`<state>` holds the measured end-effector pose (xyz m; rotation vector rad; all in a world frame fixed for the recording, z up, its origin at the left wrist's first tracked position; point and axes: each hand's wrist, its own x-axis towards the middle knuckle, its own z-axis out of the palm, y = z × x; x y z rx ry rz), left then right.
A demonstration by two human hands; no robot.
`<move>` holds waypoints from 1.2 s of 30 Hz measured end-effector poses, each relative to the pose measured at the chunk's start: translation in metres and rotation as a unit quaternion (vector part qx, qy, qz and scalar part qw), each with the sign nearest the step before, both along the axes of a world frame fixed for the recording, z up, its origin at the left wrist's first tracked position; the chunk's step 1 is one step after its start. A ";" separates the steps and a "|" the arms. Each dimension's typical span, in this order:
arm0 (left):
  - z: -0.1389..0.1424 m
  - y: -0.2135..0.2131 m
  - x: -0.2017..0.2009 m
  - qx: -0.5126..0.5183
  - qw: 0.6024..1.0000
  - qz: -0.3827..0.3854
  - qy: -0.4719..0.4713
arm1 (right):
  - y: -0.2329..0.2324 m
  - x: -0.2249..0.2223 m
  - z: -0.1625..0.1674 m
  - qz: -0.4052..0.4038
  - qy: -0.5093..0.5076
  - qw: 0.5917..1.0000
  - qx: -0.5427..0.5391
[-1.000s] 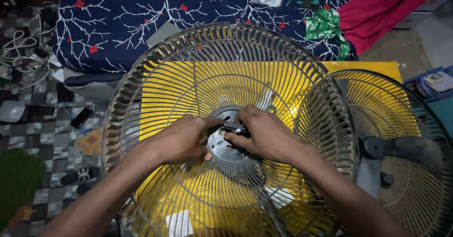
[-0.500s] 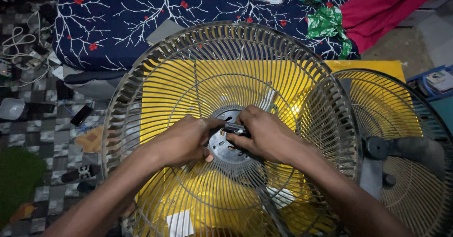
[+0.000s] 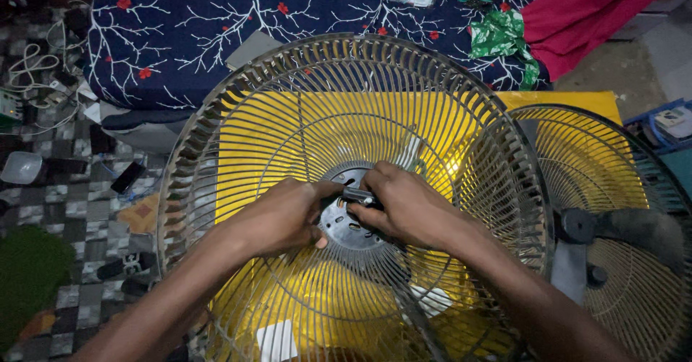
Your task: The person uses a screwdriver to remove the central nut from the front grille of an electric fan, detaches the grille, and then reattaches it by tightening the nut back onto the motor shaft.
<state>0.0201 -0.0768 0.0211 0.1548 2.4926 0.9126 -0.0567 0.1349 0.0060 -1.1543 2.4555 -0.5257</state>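
A round wire fan guard (image 3: 238,95) lies flat over a yellow sheet (image 3: 252,139), filling the middle of the head view. My left hand (image 3: 277,214) and my right hand (image 3: 407,207) meet at its grey metal hub plate (image 3: 346,231). Both hands close on a small dark part (image 3: 359,195) held just above the hub. Whether that part is a tool or a fitting I cannot tell. My forearms reach in from the bottom edge.
A second fan guard with a dark motor housing (image 3: 620,229) overlaps on the right. A dark blue floral cloth (image 3: 303,9) and a red cloth (image 3: 584,9) lie behind. Cables (image 3: 32,66) and small items litter the checkered floor (image 3: 79,211) at left.
Almost nothing differs. Both hands stay at the hub with only small finger shifts, and the view has drifted slightly.
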 end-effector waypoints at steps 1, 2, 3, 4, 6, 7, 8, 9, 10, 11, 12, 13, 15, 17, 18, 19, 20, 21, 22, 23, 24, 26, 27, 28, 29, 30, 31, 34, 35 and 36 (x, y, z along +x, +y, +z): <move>0.000 0.000 0.000 0.002 1.000 -0.001 0.002 | 0.000 0.000 0.001 0.002 0.000 1.000 -0.005; 0.000 0.000 -0.001 0.004 1.000 -0.002 0.005 | -0.001 0.000 0.001 -0.009 -0.013 1.000 0.017; 0.000 0.000 -0.001 -0.003 1.000 0.005 -0.007 | -0.002 -0.001 0.002 -0.020 -0.026 0.999 0.039; 0.000 0.000 -0.001 -0.009 1.000 0.011 -0.018 | -0.002 -0.001 0.003 -0.031 -0.039 0.997 0.062; 0.001 -0.001 -0.001 -0.011 1.000 0.007 -0.013 | -0.003 -0.001 0.004 -0.027 -0.029 0.998 0.046; 0.001 -0.001 -0.001 -0.006 1.000 -0.002 0.003 | -0.004 -0.001 0.005 -0.025 -0.026 0.999 0.038; 0.001 -0.002 0.000 0.000 1.000 -0.012 0.019 | -0.003 0.000 0.005 -0.014 -0.021 0.999 0.030; 0.001 -0.002 0.000 -0.009 1.000 -0.009 0.006 | -0.004 0.001 0.006 -0.004 -0.014 1.000 0.019; 0.001 -0.002 0.000 -0.018 1.000 -0.006 -0.007 | -0.003 0.001 0.006 0.006 -0.006 1.000 0.009; 0.001 -0.002 0.000 -0.025 0.999 -0.002 -0.021 | -0.003 0.003 0.006 -0.001 -0.010 1.000 -0.002; 0.001 -0.002 0.000 -0.022 1.000 -0.001 -0.012 | -0.003 0.004 0.005 -0.010 -0.014 1.000 -0.014; 0.000 -0.001 0.001 -0.018 1.000 0.001 -0.002 | -0.003 0.005 0.005 -0.017 -0.018 0.999 -0.025; 0.000 0.000 0.001 -0.011 1.000 0.002 0.007 | -0.003 0.007 0.004 -0.029 -0.036 0.999 0.000; -0.001 0.000 0.001 -0.007 1.000 0.000 0.008 | -0.004 0.008 0.002 -0.026 -0.028 0.999 -0.003; -0.001 0.000 0.002 -0.011 1.000 -0.001 0.007 | -0.004 0.008 0.000 -0.018 -0.012 1.000 -0.017; -0.001 0.001 0.001 -0.014 1.000 -0.002 0.006 | -0.004 0.009 -0.001 -0.011 0.005 1.000 -0.029; -0.001 0.001 0.001 -0.018 1.000 -0.004 0.005 | -0.004 0.010 -0.002 -0.022 0.000 0.999 -0.029; -0.001 0.001 0.001 -0.011 1.000 -0.002 0.005 | -0.004 0.011 -0.002 -0.034 -0.004 0.999 -0.027; -0.002 0.001 0.001 -0.004 1.000 0.000 0.006 | -0.004 0.012 -0.003 -0.044 -0.008 0.999 -0.026; -0.002 0.000 0.001 0.002 1.000 0.002 0.006 | -0.005 0.013 -0.003 -0.049 -0.010 0.998 -0.025; -0.002 0.000 0.002 0.002 1.000 0.006 0.002 | -0.005 0.014 -0.004 -0.052 -0.012 0.998 -0.023; -0.003 0.000 0.003 0.002 1.000 0.012 -0.005 | -0.006 0.015 -0.003 -0.052 -0.013 0.998 -0.024; -0.004 0.000 0.003 -0.001 1.000 0.007 0.007 | -0.007 0.015 -0.002 -0.047 -0.011 0.998 -0.027; -0.005 0.001 0.004 -0.005 1.000 0.002 0.018 | -0.008 0.015 -0.001 -0.043 -0.009 0.999 -0.031; -0.006 0.002 0.005 -0.008 1.000 -0.003 0.029 | -0.008 0.016 0.000 -0.047 -0.011 0.999 -0.025; -0.007 0.002 0.006 -0.006 1.000 0.000 0.030 | -0.009 0.016 0.001 -0.052 -0.011 0.998 -0.020; -0.009 0.003 0.007 -0.004 0.999 0.004 0.032 | -0.010 0.016 0.002 -0.057 -0.011 0.998 -0.015; -0.011 0.004 0.008 -0.001 0.999 0.005 0.033 | -0.010 0.018 0.004 -0.070 -0.037 0.997 0.000; -0.011 0.004 0.008 -0.002 0.999 0.003 0.033 | -0.011 0.018 0.005 -0.072 -0.036 0.997 0.001; -0.011 0.004 0.008 -0.008 0.999 0.002 0.031 | -0.010 0.018 0.005 -0.074 -0.036 0.997 0.003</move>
